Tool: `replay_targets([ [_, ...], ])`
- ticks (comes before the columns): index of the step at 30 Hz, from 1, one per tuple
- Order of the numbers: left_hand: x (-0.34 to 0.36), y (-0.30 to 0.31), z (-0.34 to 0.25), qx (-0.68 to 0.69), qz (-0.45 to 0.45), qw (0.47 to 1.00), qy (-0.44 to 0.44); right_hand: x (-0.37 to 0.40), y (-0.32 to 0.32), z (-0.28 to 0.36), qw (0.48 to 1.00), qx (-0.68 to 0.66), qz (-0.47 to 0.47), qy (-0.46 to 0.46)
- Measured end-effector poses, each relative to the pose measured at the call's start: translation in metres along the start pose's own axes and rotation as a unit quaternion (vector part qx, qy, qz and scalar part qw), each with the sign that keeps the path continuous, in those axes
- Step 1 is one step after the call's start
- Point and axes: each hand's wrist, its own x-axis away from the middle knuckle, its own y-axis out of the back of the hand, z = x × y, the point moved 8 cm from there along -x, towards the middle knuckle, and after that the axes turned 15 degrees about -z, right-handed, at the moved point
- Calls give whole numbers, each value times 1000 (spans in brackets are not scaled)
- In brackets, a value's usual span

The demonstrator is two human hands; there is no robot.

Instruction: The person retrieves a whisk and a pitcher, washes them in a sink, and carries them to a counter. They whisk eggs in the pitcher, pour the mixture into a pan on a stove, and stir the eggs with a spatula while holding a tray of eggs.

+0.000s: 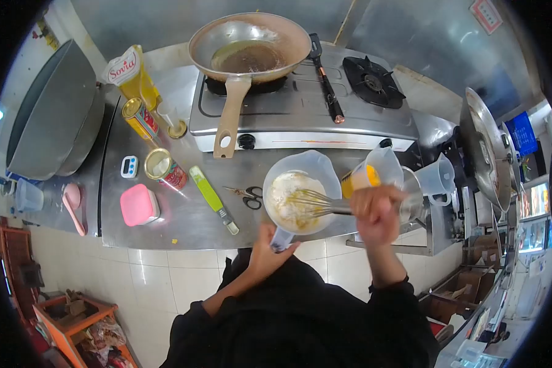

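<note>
In the lower centre of the frame, the mixing looks only partly done—the left hand (267,254) clasps the handle of a translucent white plastic jug (319,164), the right hand (377,211) is closed round a silver wire whisk (313,203), and white powder (293,184) lies unblended beside yellow, lumpy mixture (293,219).
</note>
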Motion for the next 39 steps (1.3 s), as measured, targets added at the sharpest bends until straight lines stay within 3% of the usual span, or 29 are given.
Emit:
replay_targets([
  [2, -6, 28, -4, 49, -175, 981, -61, 18, 2, -21, 990, 114, 73, 48],
  [3, -8, 33, -6, 48, -176, 982, -58, 29, -2, -34, 958, 229, 140, 95],
  [5, -15, 34, -9, 4, -126, 992, -32, 27, 5, -46, 951, 252, 177, -5],
  [7, -23, 38, -14, -12, -131, 989, -66, 4, 6, -11, 984, 132, -20, -120],
  [8, -22, 40, -20, -35, -131, 986, -102, 3, -15, 18, 998, 67, 9, -3],
  [9, -21, 43, -17, -32, -135, 986, -96, 12, -8, 5, 997, 69, 13, -9],
  [11, -24, 36, 17, -5, -37, 997, 66, 35, -8, -31, 926, 325, 134, 137],
  [13, -28, 36, 25, 7, -38, 996, 81, 31, 4, -43, 956, 263, 118, 46],
  [15, -30, 38, 17, 6, -34, 999, 1, 14, 21, -2, 992, 26, -126, -17],
  [16, -28, 38, 18, 8, -38, 999, 8, 20, 3, 6, 988, 55, -124, 73],
  [17, -29, 39, 15, 4, -29, 1000, 0, 44, 14, -11, 910, 336, -52, 239],
  [19, -33, 43, 14, -1, -20, 1000, -8, 50, 19, -55, 905, 375, 157, 125],
  [20, -36, 40, 19, -2, -10, 1000, 21, 44, 6, -44, 905, 374, 164, 121],
  [21, -30, 38, 24, -2, 10, 998, 58, 33, 2, -6, 981, 179, 6, 72],
  [22, -30, 37, 23, 17, 22, 997, 67, 26, 14, 10, 988, -28, -153, 24],
  [23, -33, 40, 21, 16, 18, 997, 67, 31, 28, -3, 988, -30, -150, 22],
  [24, -35, 43, 18, 14, 17, 998, 65, 47, 34, -36, 966, 257, -4, 25],
  [25, -34, 44, 18, 15, 20, 998, 64, 67, 39, -69, 842, 520, 140, 22],
  [26, -37, 43, 21, 17, 20, 997, 68, 34, -5, -41, 962, 259, 55, 60],
  [27, -37, 43, 22, 9, 20, 998, 62, 55, 59, -26, 946, 174, -270, -47],
  [29, -33, 38, 25, 7, 23, 998, 52, 34, 18, 5, 998, -5, -65, -3],
  [31, -33, 37, 34, 32, 30, 998, 49, 80, 48, -63, 889, 437, 70, 114],
  [32, -34, 41, 26, 22, 19, 1000, 9, 50, -29, -47, 902, 381, 167, 115],
  [33, -38, 42, 26, 23, 16, 1000, 10, 43, -41, -31, 902, 380, 170, 115],
  [35, -33, 40, 28, 16, 29, 999, 30, 35, -12, 8, 997, -6, -72, 36],
  [36, -36, 42, 24, 15, 30, 999, 25, 48, -6, -11, 944, 301, 15, 134],
  [37, -37, 44, 25, 13, 41, 998, 46, 64, 3, -43, 783, 576, 93, 214],
  [38, -35, 42, 27, 14, 52, 996, 70, 63, -3, -36, 782, 578, 91, 213],
  [39, -37, 42, 26, 17, 51, 996, 72, 53, -13, -18, 900, 400, 55, 162],
])
